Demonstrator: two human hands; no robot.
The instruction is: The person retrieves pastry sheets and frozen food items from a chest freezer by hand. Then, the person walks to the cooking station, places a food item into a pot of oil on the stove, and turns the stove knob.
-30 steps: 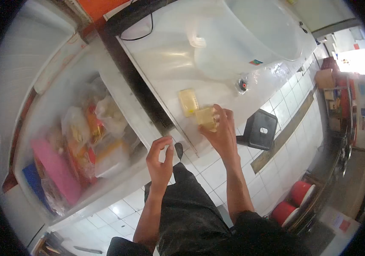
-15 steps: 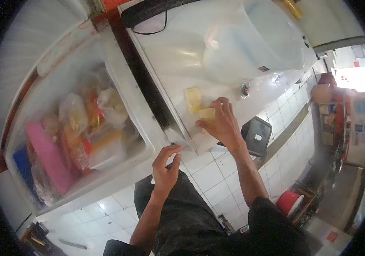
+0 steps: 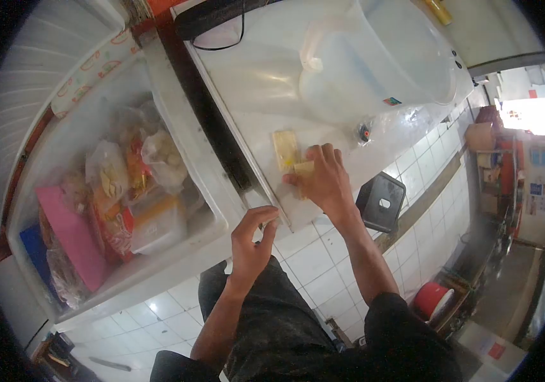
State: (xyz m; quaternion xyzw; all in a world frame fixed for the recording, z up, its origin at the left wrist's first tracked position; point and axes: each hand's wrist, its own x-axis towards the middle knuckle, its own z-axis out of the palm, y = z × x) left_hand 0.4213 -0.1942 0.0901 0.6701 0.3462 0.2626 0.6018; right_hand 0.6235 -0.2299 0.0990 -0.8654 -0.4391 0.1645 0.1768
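Observation:
My right hand (image 3: 324, 181) is closed on a small pale yellow packet (image 3: 303, 168), held low over the white worktop (image 3: 256, 105). Its contents cannot be made out. Just behind it, a similar pale yellow packet (image 3: 284, 150) lies flat on the same surface, partly overlapped in view by the held one. My left hand (image 3: 251, 247) hovers by the front corner of the opened chest freezer (image 3: 224, 219). Its fingers curve loosely, with a gap between them and the thumb, and nothing shows in them.
Frosty plastic bags (image 3: 108, 172), a pink box (image 3: 71, 235) and a lidded clear container (image 3: 157, 226) fill the freezer. On the worktop stands a large translucent tub (image 3: 374, 70), with crumpled clear plastic (image 3: 396, 127) beside it. A black stool (image 3: 380, 202) stands on the tiled floor.
My left hand has moved slightly up and right, its thumb nearer the fingertips. My right hand has tilted the held packet and shifted it slightly left. The view has shifted a little.

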